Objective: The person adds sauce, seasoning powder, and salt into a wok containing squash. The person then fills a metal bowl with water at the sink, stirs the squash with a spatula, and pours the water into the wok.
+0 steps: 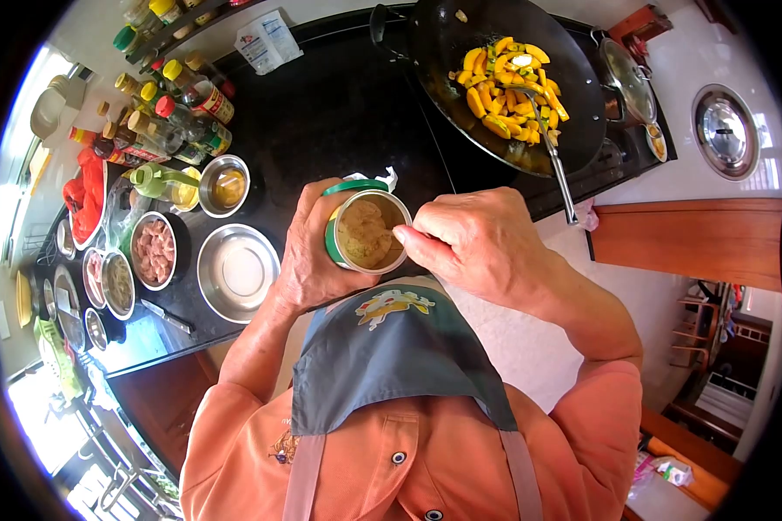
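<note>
My left hand (306,247) is wrapped round an open can (331,239) with a green label, tilted so that its mouth faces me. Pale tan powder (369,233) shows inside, and a green lid (356,185) sits at the far rim. At the right side of the can's mouth, my right hand (478,230) is closed in a pinch. A thin piece seems to run from its fingertips into the can, but most of it is hidden. Beyond the hands, a black wok (443,104) holds yellow-orange slices (517,95), with a metal spatula (558,165) resting in it.
On the left counter stand an empty metal bowl (239,273), a bowl of raw meat pieces (155,250), a small bowl with yellowish liquid (228,187), a knife (167,317) and several sauce bottles (195,91). A lidded pot (627,78) stands right of the wok.
</note>
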Action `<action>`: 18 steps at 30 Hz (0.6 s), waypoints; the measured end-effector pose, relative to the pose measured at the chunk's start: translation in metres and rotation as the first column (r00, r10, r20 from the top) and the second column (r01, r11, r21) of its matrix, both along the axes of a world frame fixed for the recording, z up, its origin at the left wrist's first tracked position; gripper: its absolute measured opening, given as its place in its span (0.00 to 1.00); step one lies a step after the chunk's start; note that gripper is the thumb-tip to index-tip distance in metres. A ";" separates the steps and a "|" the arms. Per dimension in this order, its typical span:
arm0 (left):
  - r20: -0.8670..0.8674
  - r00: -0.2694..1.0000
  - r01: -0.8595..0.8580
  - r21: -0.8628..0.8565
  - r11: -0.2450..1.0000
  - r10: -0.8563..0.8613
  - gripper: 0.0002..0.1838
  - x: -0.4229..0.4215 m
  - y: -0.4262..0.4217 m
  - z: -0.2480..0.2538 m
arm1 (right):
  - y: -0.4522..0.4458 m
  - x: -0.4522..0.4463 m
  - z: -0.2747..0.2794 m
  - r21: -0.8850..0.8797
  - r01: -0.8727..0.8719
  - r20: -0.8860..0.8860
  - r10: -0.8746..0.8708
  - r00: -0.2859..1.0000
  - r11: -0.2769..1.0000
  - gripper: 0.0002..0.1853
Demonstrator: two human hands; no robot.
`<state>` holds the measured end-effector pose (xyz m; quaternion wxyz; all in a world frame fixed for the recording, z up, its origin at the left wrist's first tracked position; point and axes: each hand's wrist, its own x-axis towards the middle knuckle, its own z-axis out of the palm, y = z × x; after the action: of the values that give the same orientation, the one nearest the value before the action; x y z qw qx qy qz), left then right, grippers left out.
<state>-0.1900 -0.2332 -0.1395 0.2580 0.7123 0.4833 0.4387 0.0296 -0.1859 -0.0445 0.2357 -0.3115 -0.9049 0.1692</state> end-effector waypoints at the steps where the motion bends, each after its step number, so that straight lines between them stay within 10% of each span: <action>1: -0.010 1.000 0.001 0.000 1.000 -0.001 0.45 -0.001 0.001 0.000 | 0.001 0.001 -0.002 -0.067 0.008 -0.007 -0.009 1.000 0.998 0.16; 6: -0.016 1.000 -0.018 0.058 0.998 0.019 0.44 0.002 0.006 -0.004 | 0.005 0.006 -0.005 -0.424 0.077 -0.039 -0.103 0.994 0.902 0.15; 12: -0.052 0.998 -0.028 0.072 0.997 0.031 0.43 0.004 0.014 0.000 | 0.015 0.015 0.003 -0.862 0.128 -0.078 -0.377 0.923 0.491 0.16; 18: -0.024 1.000 0.022 0.118 0.993 -0.020 0.46 0.013 0.028 -0.006 | 0.023 0.030 0.004 -0.893 0.099 -0.111 -0.429 0.896 0.438 0.18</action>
<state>-0.1774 -0.2052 -0.1454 0.2145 0.7362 0.4519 0.4558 0.0595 -0.1631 -0.0407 0.2130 -0.4943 -0.5796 0.6119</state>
